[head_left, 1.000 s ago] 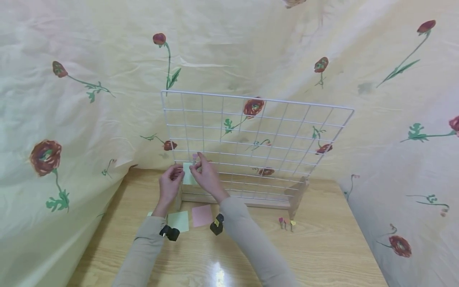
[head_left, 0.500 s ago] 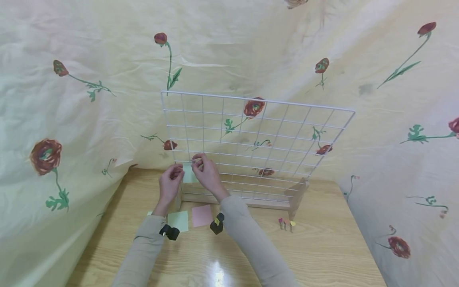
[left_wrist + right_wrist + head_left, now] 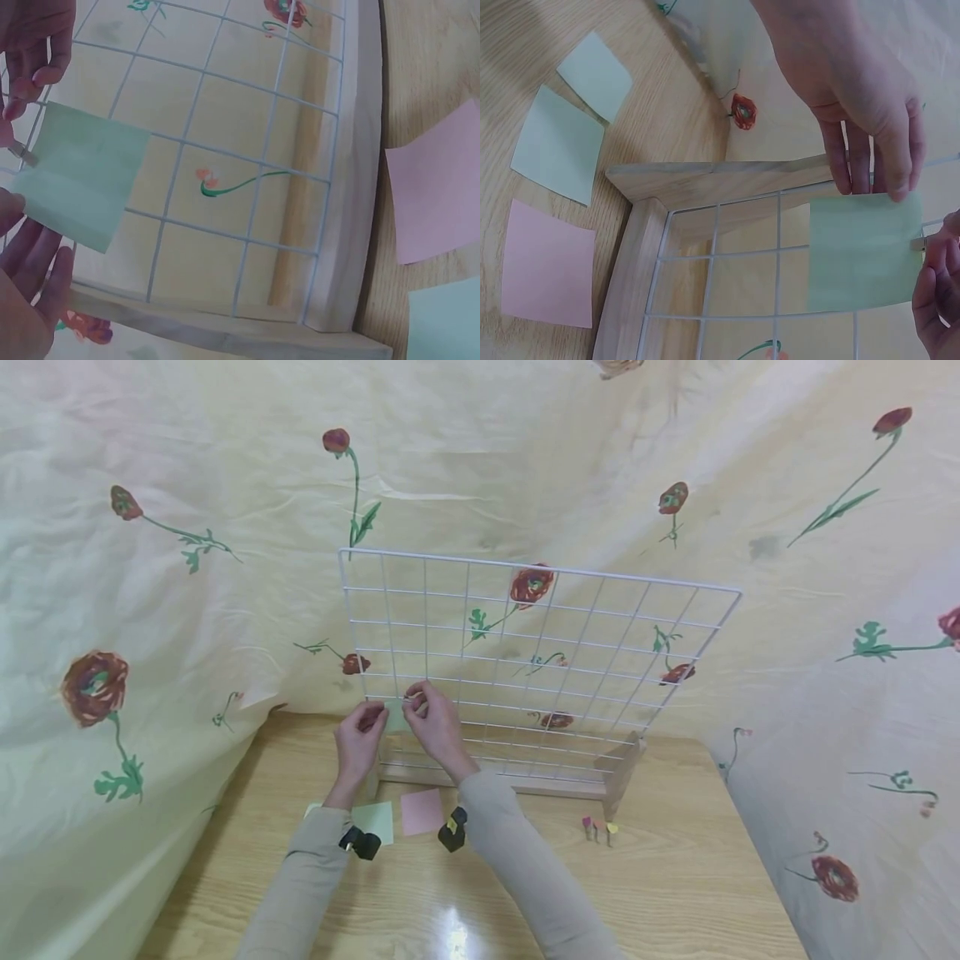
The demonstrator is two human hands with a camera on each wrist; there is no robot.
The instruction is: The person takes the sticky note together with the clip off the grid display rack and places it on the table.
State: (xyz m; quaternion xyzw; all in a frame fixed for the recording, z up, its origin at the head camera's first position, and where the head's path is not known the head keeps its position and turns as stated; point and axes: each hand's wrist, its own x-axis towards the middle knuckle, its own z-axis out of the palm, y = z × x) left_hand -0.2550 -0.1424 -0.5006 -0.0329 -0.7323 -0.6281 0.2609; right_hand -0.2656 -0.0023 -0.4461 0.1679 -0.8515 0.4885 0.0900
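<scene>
A pale green sticky note (image 3: 395, 716) stands against the lower left of a white wire grid (image 3: 536, 572). My left hand (image 3: 358, 739) pinches the note's left edge, with the thumb in front in the right wrist view. At the note's top edge my right hand (image 3: 437, 727) pinches a small clip (image 3: 24, 153). The clip's metal end overlaps the edge of the note. Its pinkish head is mostly hidden by the fingers.
The grid stands in a wooden base (image 3: 495, 783). On the table (image 3: 675, 877) in front lie a pink note (image 3: 422, 812) and two green notes (image 3: 559, 145), (image 3: 595, 77). Several small clips (image 3: 612, 832) lie at the right. A flowered cloth (image 3: 225, 443) hangs behind.
My right fingers have drawn in around the clip, covering its pinkish head that showed one second ago. The note's lower edge has lifted slightly. My left hand has shifted very little.
</scene>
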